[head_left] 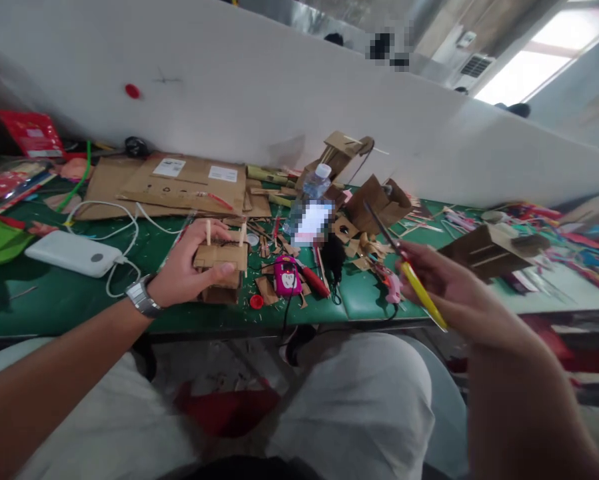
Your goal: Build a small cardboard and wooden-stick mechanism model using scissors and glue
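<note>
Cardboard model: it is at the front part of the green table, left of the middle; small wooden sticks stand up from its top. I cannot tell if its bottom touches the table.
Left hand: I grasp the model from its left side, with my thumb lying across the front; a silver wristwatch is on this wrist.
Right hand: my fingers are closed around a yellow-handled tool, and its dark, narrow end points up and to the left.
Between my hands: a magenta device with a red cap near it, and a pink glue gun just beside my right hand.
Left side: a white power bank with white cable.
Farther: a plastic bottle and flat cardboard.
Behind all: a pale partition.
</note>
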Tool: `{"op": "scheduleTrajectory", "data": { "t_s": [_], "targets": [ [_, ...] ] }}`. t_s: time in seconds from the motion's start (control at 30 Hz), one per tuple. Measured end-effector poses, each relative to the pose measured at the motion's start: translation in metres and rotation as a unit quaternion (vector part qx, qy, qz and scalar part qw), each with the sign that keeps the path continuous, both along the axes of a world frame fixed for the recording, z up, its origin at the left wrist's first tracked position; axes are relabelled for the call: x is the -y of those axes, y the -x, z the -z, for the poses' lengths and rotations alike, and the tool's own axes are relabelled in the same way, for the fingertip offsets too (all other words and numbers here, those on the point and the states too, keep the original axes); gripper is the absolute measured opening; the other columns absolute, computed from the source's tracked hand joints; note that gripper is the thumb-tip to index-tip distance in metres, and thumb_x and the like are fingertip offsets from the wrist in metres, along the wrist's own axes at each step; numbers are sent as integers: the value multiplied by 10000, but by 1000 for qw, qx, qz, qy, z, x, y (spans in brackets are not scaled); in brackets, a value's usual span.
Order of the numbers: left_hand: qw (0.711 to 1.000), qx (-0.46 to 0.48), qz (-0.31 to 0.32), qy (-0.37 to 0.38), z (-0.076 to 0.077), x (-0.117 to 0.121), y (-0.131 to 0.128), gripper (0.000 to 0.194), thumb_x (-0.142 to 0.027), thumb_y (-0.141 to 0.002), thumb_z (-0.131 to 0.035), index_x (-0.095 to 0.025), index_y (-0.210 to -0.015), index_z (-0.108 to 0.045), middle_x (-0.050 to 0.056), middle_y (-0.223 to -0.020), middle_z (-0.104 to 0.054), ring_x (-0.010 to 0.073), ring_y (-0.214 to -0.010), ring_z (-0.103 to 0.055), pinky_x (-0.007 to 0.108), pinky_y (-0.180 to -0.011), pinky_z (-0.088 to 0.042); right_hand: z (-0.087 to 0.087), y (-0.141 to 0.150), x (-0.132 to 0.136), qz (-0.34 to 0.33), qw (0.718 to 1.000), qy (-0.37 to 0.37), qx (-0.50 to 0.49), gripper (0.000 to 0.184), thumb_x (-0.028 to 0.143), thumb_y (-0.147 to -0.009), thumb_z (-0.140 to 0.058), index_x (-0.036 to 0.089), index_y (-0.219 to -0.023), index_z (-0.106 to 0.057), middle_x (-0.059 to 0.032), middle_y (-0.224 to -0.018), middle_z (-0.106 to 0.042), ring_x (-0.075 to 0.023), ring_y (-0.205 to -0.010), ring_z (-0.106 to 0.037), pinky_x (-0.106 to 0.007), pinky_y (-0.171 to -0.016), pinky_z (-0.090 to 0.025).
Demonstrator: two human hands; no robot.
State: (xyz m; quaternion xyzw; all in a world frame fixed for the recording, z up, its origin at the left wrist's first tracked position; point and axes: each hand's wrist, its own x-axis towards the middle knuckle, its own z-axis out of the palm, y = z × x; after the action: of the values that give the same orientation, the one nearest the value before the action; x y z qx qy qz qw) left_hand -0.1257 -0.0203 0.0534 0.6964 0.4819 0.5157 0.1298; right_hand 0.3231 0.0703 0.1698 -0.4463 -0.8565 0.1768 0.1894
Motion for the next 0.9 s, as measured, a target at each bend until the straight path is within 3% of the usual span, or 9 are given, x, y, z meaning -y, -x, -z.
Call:
{"op": "scheduleTrajectory", "data": {
  "t_s": [0.07,0.13,0.27,0.47,0.63,0.9],
  "targets": [
    [1000,2,6,11,2,3,-1,433,-548,-929,-750,-254,-1216,-617,99,-1319,-653,316,-1299,-635,522,-1153,-519,2,42,13,-94,995,30,-1,712,497,-962,-702,327,-1627,-512,-115,-1260,-773,-266,-980,-782,-357,-800,-654],
    [1000,7,4,24,5,5,-1,462,-564,-925,-752,-254,-1235,-607,110,-1351,-639,320,-1308,-630,526,-1151,-522,3,79,17,-171,984,-13,49,697,502,-910,-754,341,-1568,-589,-93,-1256,-776,-271,-955,-777,-391,-788,-661],
    [999,17,15,41,7,8,-1,478,-583,-921,-751,-264,-1244,-601,114,-1350,-633,334,-1330,-616,550,-1155,-524,8,118,8,-238,969,-25,65,666,448,-923,-745,343,-1566,-607,-87,-1362,-758,-283,-1172,-759,-386,-939,-644],
    [997,19,33,65,4,11,-1,486,-547,-918,-772,-306,-1289,-569,106,-1363,-615,336,-1349,-602,572,-1167,-524,27,112,-7,-230,972,-13,43,556,411,-974,-693,347,-1525,-649,-107,-1235,-793,-259,-1037,-793,-359,-798,-656],
    [994,30,65,87,-6,13,3,587,-613,-886,-777,-342,-1359,-558,118,-1461,-574,380,-1442,-552,642,-1206,-505,36,115,-12,-251,966,1,58,534,409,-974,-705,385,-1506,-665,-95,-1167,-807,-272,-987,-802,-360,-738,-668],
    [991,6,70,115,-16,13,8,274,-492,-892,-786,-341,-1092,-675,66,-1483,-575,359,-1388,-602,639,-1183,-547,41,115,-14,-289,955,-26,62,560,365,-1017,-661,426,-1567,-575,-81,-1185,-772,-230,-895,-789,-329,-686,-659]
  ]
}}
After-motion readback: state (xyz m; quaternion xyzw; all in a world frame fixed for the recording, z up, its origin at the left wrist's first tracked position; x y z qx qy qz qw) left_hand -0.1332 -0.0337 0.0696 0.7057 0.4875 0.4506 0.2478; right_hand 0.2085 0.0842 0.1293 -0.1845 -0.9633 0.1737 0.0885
